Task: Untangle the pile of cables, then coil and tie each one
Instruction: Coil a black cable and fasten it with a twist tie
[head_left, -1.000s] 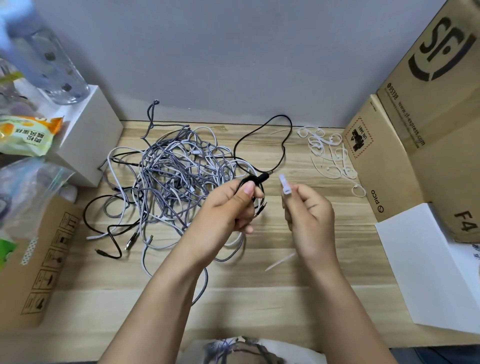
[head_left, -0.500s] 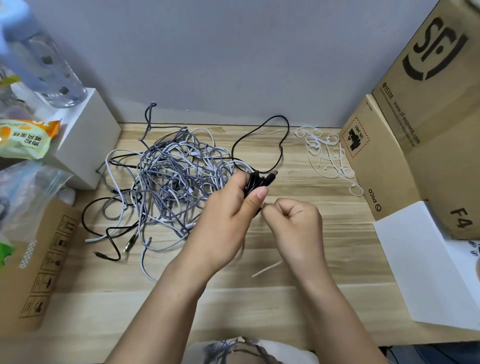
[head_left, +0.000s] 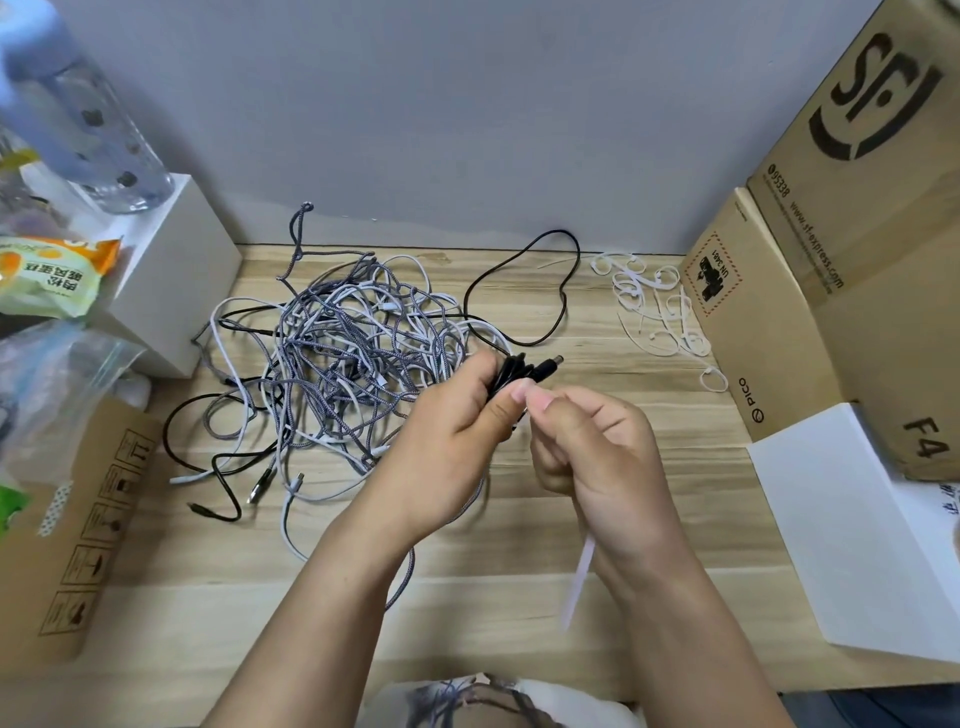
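The left hand (head_left: 457, 431) grips a small bundle of folded black cable (head_left: 511, 371) between thumb and fingers, above the wooden table (head_left: 597, 499). The barrel plug of this cable sticks out from the bundle to the right, past the fingertips. One long loop of the same black cable runs away from the hand toward the wall and comes back.

The right hand (head_left: 597, 457) is just beside the left one, the two thumbs almost touching. Its fingers are curled and they pinch a white tie strip (head_left: 579, 582); the free end of the strip hangs down under the wrist and looks blurred. If the strip already goes around the bundle, I cannot tell, because the fingers hide this place.

The tangled pile of cables (head_left: 343, 358), grey braided, white and black ones, lies on the table to the left of the hands and partly behind the left hand. A grey cable passes under the left forearm.

More white ties (head_left: 654, 306) lie loose near the back right, next to a cardboard box (head_left: 753, 332). A white sheet (head_left: 852, 530) lies at the right edge.
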